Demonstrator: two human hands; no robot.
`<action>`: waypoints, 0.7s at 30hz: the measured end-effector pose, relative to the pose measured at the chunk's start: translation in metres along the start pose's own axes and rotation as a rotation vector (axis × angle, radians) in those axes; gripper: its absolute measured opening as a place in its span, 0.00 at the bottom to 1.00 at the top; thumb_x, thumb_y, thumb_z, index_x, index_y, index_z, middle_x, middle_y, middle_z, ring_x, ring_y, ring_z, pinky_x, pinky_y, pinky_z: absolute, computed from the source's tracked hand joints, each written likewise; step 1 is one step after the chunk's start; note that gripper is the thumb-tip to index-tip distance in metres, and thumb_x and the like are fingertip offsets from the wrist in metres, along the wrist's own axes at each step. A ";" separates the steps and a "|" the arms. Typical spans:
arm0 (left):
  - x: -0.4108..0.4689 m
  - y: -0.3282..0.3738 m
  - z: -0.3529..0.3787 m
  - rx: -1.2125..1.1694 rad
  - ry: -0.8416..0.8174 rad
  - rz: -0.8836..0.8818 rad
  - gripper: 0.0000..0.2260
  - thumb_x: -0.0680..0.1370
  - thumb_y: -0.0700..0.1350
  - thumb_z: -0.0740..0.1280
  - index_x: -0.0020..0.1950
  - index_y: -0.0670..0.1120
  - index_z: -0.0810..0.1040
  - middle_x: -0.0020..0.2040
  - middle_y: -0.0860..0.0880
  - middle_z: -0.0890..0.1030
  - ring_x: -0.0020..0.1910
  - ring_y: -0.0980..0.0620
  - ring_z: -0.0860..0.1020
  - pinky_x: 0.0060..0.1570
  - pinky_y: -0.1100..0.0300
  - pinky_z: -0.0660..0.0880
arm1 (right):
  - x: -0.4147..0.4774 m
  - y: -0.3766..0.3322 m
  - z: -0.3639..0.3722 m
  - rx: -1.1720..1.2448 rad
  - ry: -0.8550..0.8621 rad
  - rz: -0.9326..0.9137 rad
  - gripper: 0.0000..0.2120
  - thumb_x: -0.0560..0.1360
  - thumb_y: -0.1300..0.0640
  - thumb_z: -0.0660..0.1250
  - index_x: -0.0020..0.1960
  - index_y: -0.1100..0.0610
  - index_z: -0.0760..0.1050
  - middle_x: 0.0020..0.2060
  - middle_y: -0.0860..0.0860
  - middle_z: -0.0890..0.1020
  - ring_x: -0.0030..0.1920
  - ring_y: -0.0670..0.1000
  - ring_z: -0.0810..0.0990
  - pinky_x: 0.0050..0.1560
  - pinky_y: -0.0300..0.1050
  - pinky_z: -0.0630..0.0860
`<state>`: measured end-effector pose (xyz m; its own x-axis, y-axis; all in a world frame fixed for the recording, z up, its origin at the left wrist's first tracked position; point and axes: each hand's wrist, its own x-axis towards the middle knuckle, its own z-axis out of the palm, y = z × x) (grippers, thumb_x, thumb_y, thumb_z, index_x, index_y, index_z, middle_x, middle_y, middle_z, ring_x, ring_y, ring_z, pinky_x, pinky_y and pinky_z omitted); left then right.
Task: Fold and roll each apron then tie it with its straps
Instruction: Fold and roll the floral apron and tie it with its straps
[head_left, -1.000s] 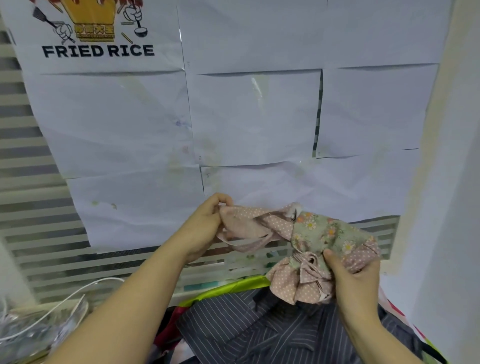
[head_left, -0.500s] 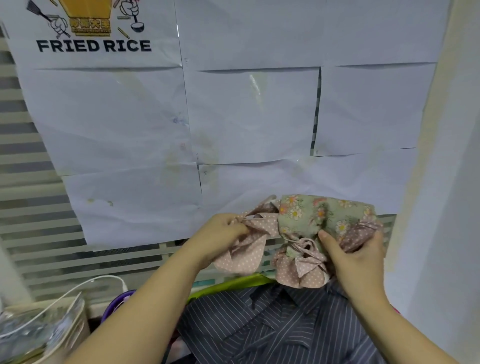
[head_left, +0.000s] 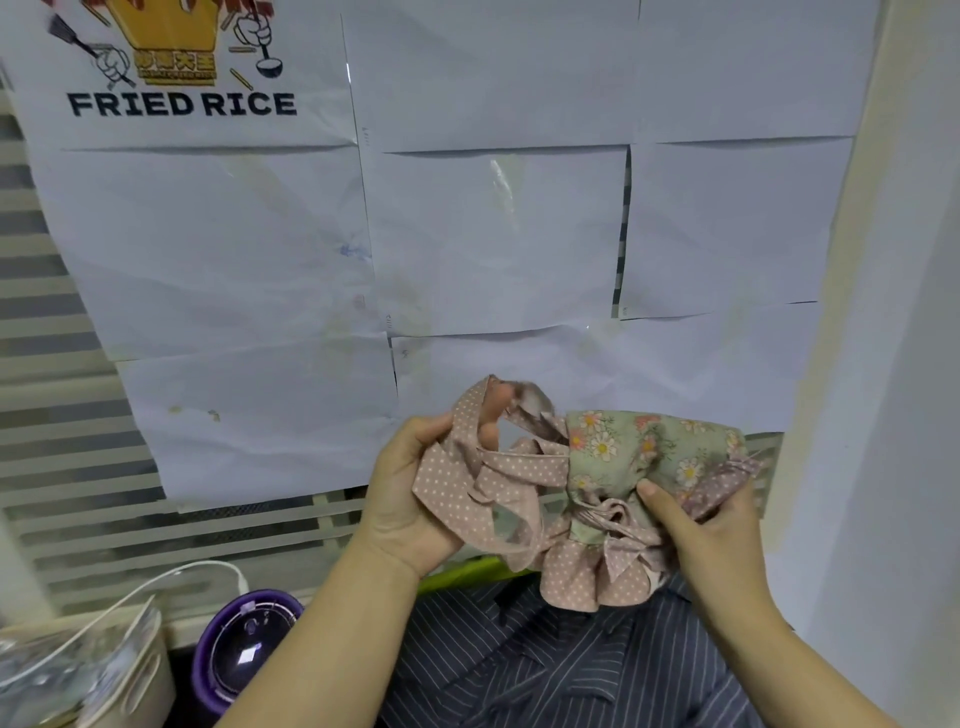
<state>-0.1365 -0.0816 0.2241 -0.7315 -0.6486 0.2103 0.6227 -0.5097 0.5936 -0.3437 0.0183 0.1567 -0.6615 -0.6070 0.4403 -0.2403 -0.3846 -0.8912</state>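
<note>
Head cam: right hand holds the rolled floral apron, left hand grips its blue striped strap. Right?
Not quite. In the head view the strap in the left hand is pink with white polka dots, not blue striped. The right hand does hold the rolled floral apron.

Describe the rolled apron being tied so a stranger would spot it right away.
Below the white paper sheets on the wall, both hands are raised over a grey striped garment. The rolled apron is held between them: a green floral bundle with pink polka-dot ruffles, its dotted strap running to the left hand.
</note>
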 end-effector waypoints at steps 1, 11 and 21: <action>-0.002 0.000 0.001 0.040 -0.028 -0.028 0.40 0.57 0.43 0.80 0.67 0.38 0.73 0.61 0.41 0.79 0.63 0.45 0.74 0.69 0.46 0.64 | -0.001 0.002 0.000 0.033 -0.001 0.009 0.29 0.65 0.54 0.78 0.61 0.58 0.71 0.52 0.53 0.82 0.54 0.54 0.82 0.58 0.58 0.77; -0.005 0.031 0.005 0.112 -0.242 0.023 0.14 0.68 0.46 0.76 0.50 0.42 0.83 0.54 0.44 0.83 0.61 0.43 0.77 0.65 0.45 0.71 | 0.011 0.003 -0.005 0.408 -0.079 0.239 0.54 0.42 0.43 0.84 0.63 0.62 0.71 0.54 0.62 0.82 0.54 0.63 0.81 0.58 0.66 0.74; -0.002 0.038 0.013 0.816 -0.108 0.051 0.33 0.66 0.37 0.72 0.60 0.70 0.72 0.63 0.52 0.78 0.55 0.50 0.80 0.44 0.49 0.79 | 0.011 -0.002 0.001 0.679 -0.248 0.425 0.28 0.66 0.66 0.67 0.65 0.67 0.70 0.52 0.63 0.82 0.46 0.58 0.84 0.43 0.52 0.82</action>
<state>-0.1150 -0.0923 0.2558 -0.7562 -0.5810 0.3010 0.2887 0.1166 0.9503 -0.3498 0.0115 0.1632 -0.4049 -0.8997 0.1634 0.5264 -0.3754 -0.7629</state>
